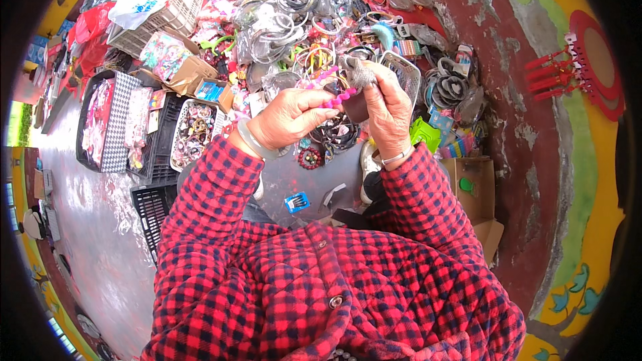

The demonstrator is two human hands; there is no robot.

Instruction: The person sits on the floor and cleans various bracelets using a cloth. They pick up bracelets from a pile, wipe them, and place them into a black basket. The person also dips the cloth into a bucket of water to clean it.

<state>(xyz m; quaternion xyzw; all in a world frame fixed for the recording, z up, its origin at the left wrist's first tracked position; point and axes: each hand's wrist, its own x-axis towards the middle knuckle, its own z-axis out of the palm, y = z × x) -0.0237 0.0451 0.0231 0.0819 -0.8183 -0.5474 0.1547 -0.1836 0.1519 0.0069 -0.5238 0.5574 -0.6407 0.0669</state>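
Note:
My left hand [289,120] is closed in a pinch on a bright pink bumpy hair band [345,95], whose strands stick out past the fingertips toward my right hand. The fingers of my right hand [390,108] are closed on a grey, cloth-like hair accessory [361,75]; its exact kind is partly hidden by the fingers. Both hands are held close together above a large heap of hair accessories [294,20], many of them headbands in clear plastic bags. A dark brown flat piece [357,107] shows just under the grey one.
A white basket [176,150] of small hair ties stands at the left, beside black crates [160,167] and a houndstooth box [120,123]. Farther back are a stacked plastic crate [190,3] and open cartons [184,80]. An open cardboard box [471,184] stands at the right. A blue card [297,202] lies between my feet.

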